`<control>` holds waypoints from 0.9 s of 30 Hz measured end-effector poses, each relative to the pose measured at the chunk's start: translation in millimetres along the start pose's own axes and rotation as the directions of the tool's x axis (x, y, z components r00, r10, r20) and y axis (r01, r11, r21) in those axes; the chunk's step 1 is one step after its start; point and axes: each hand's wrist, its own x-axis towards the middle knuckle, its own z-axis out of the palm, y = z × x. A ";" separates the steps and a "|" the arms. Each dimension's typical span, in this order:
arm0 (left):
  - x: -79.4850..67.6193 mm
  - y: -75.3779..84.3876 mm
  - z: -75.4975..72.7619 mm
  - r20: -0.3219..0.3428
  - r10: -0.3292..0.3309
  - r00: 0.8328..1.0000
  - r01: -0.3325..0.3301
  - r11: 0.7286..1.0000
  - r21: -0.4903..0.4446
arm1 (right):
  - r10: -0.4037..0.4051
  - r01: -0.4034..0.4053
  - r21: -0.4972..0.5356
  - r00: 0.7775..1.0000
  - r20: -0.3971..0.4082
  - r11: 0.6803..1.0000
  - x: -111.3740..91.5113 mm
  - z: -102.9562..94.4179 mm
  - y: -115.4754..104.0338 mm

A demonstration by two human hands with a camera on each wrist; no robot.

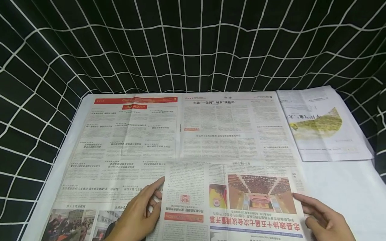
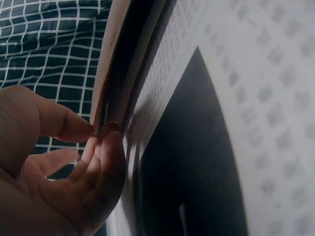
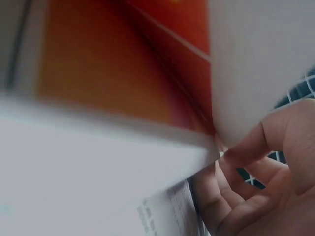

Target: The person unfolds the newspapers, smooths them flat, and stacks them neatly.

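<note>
A newspaper section (image 1: pixel 259 197) with a red headline and a hall photo lies over the near part of a larger spread newspaper (image 1: pixel 150 140). At its left edge is my left hand (image 1: pixel 138 214). In the left wrist view, the thumb and fingertips of that hand (image 2: pixel 74 162) pinch the paper's edge. My right hand (image 1: pixel 327 217) is at the opposite edge, beside the photo. The right wrist view has its thumb and fingers (image 3: pixel 209 191) pinching a corner, where the layers part over a red and orange printed area. The section's near end is out of frame.
Another folded newspaper (image 1: pixel 328 134) with a yellow-green picture lies at the far right, next to the spread sheets. Under everything is a white tabletop (image 1: pixel 334 187). Black cloth with a white grid (image 1: pixel 193 43) stands around the back and sides.
</note>
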 end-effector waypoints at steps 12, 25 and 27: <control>0.0 -3.0 -3.7 0.052 0.024 0.998 -0.024 1.000 0.002 | -0.196 0.193 0.050 0.979 0.061 0.980 0.8 -3.3 6.1; 3.2 -5.2 -6.0 0.057 0.113 0.992 -0.116 0.992 0.056 | -0.419 0.313 -0.316 0.833 -0.362 0.896 1.7 7.4 -14.1; 4.6 -4.4 -7.3 0.051 0.122 0.991 -0.125 0.990 0.072 | -0.407 0.326 -0.276 0.852 -0.328 0.904 3.0 3.6 -11.5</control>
